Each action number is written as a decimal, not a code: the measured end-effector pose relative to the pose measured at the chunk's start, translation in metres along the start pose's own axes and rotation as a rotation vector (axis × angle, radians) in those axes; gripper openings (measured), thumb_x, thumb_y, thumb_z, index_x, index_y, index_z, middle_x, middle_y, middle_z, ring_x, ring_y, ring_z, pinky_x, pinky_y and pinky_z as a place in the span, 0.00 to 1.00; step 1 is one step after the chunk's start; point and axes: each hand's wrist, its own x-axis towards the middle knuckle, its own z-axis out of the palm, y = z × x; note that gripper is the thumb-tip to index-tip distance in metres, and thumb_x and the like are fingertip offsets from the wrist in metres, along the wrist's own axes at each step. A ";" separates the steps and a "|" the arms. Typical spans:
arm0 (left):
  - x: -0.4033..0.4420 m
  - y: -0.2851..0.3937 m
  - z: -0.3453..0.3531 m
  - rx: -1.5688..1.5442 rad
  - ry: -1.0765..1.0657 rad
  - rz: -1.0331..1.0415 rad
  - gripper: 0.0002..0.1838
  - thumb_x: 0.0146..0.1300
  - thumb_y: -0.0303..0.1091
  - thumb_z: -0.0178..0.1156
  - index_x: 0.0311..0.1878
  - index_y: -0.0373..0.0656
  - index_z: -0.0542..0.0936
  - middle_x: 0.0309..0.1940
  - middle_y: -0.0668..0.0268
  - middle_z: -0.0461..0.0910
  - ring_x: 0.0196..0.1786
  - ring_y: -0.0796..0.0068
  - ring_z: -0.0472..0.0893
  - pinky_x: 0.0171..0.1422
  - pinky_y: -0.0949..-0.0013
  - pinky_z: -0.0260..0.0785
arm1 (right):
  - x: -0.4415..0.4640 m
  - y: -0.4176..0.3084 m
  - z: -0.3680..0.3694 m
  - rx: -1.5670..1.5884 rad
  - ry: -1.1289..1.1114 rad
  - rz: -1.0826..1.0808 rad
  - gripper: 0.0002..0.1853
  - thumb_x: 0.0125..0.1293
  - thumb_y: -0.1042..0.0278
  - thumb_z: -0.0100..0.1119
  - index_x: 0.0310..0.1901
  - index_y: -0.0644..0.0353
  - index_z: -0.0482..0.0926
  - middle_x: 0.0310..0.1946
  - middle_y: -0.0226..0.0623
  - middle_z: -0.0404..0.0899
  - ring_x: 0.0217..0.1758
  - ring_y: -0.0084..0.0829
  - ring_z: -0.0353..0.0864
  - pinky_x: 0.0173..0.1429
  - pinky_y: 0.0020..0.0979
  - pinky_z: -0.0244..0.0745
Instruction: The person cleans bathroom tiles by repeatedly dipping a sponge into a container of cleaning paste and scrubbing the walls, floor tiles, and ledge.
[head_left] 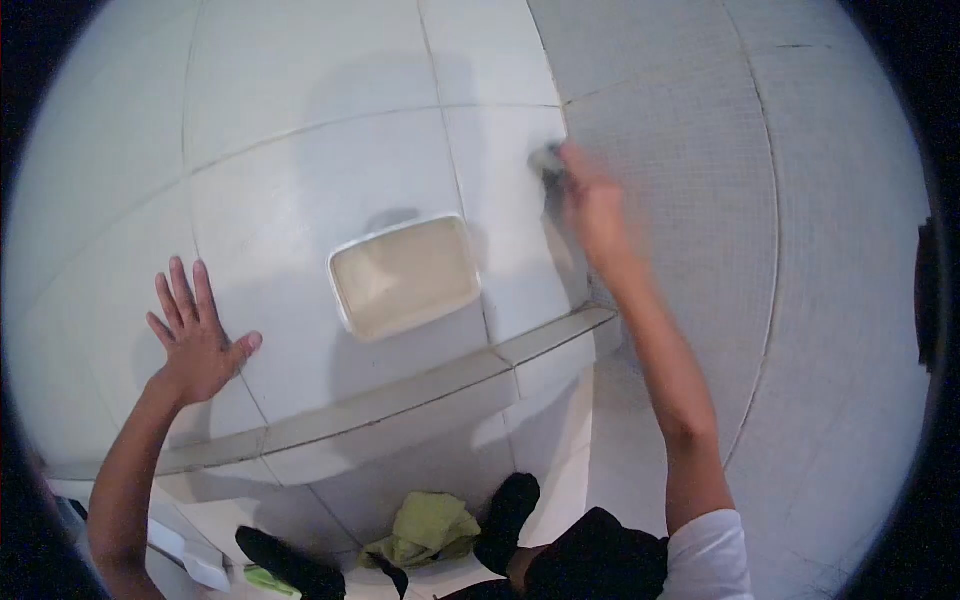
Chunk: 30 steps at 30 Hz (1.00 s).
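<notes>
My left hand (197, 350) lies flat on the white tiles at the left, fingers spread, holding nothing. At the right, my right hand (597, 205) is closed around a small grey and dark object (550, 170), blurred by motion, so its kind cannot be made out. That object is at the line where the white tiles meet the grey textured tiles. Between my hands stands a white-rimmed rectangular container (405, 277) with cloudy beige liquid in it.
A raised tiled ledge (390, 400) runs across below the container. Beyond it are my two dark-covered feet, with a crumpled yellow-green cloth (432, 527) between them. White objects (190, 555) stand at the lower left. A dark object (927, 295) is at the right edge.
</notes>
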 end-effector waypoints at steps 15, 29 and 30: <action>0.007 -0.017 0.002 -0.090 -0.066 0.050 0.74 0.42 0.68 0.67 0.72 0.44 0.22 0.70 0.46 0.10 0.70 0.39 0.11 0.63 0.23 0.16 | 0.186 0.019 0.076 -0.060 -0.025 -0.012 0.29 0.52 0.82 0.50 0.60 0.71 0.65 0.63 0.55 0.65 0.65 0.61 0.61 0.71 0.50 0.56; -0.005 -0.005 -0.014 -0.171 -0.040 0.050 0.76 0.34 0.47 0.78 0.73 0.44 0.27 0.71 0.45 0.13 0.71 0.38 0.14 0.65 0.26 0.15 | 0.145 0.017 0.057 -0.093 -0.013 0.064 0.25 0.57 0.84 0.45 0.59 0.73 0.66 0.61 0.60 0.65 0.66 0.58 0.62 0.74 0.49 0.50; -0.006 -0.006 -0.014 -0.165 -0.041 0.058 0.76 0.34 0.47 0.78 0.73 0.44 0.27 0.71 0.45 0.13 0.71 0.38 0.14 0.65 0.26 0.15 | 0.114 0.016 0.050 -0.067 -0.053 0.011 0.25 0.58 0.82 0.46 0.60 0.73 0.66 0.62 0.60 0.64 0.66 0.58 0.62 0.74 0.49 0.50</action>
